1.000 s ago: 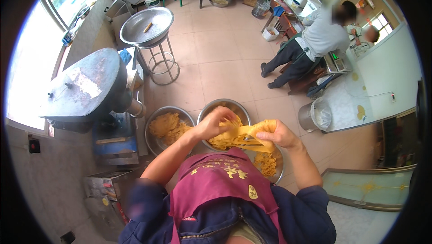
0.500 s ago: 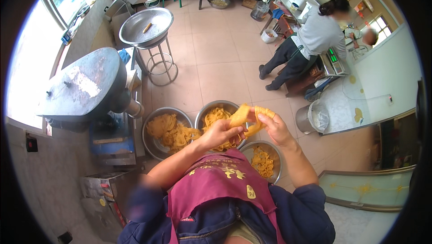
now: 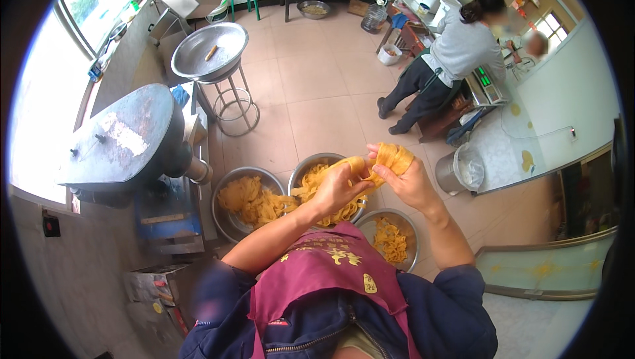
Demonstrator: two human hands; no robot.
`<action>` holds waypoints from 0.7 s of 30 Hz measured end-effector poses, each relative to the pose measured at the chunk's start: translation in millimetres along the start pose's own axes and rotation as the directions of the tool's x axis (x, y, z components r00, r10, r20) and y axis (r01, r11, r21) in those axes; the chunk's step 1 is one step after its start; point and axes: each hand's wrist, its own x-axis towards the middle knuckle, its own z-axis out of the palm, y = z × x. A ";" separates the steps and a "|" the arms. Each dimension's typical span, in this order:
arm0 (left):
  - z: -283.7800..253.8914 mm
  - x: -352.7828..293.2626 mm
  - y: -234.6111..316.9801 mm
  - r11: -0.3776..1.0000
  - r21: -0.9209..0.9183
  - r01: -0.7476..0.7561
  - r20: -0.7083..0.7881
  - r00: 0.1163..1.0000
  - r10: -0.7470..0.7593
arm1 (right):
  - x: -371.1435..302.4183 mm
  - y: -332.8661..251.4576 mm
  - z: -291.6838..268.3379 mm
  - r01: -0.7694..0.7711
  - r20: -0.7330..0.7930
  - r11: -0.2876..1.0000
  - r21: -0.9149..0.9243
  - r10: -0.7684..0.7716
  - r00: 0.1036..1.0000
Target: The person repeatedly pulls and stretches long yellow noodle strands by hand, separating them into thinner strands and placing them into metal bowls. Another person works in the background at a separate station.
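Wide yellow noodles (image 3: pixel 395 157) are looped around the fingers of my right hand (image 3: pixel 409 185), which is closed on them. Facing it, my left hand (image 3: pixel 336 190) pinches a stretch of the same noodle strip between thumb and fingers. Both hands are raised above a metal bowl (image 3: pixel 299 168) heaped with yellow noodles, partly hidden by my left hand. Another metal bowl (image 3: pixel 219 217) of noodles (image 3: pixel 251 199) stands to its left. Close to my apron, a third metal bowl (image 3: pixel 411 228) holds a smaller heap of noodles (image 3: pixel 390 240).
A large machine with a metal lid (image 3: pixel 129 127) stands at left. Beyond it, a wide basin (image 3: pixel 225 38) with a wooden stick rests on a metal stand. A co-worker (image 3: pixel 460 48) bends over a scale (image 3: pixel 488 84) at far right. A lined bin (image 3: pixel 456 172) stands right of my hands.
More of the noodle strip is now wrapped round my right hand's fingers. My left hand has shifted slightly right, and the view has tilted a little.
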 end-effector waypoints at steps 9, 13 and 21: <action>-24.0 -9.8 -8.1 0.846 -0.470 0.252 0.187 0.965 -0.183 | -6.4 25.2 -22.4 -0.254 0.159 0.907 0.335 0.211 0.964; -32.9 -10.6 -2.0 0.902 -0.358 0.240 0.181 0.966 -0.185 | -14.1 45.6 -29.3 -0.347 0.255 0.885 0.309 0.275 0.927; -14.6 -10.1 15.3 0.782 -0.538 0.314 0.326 0.933 -0.150 | -22.8 14.0 -2.5 -0.034 0.176 0.998 -0.061 0.044 0.983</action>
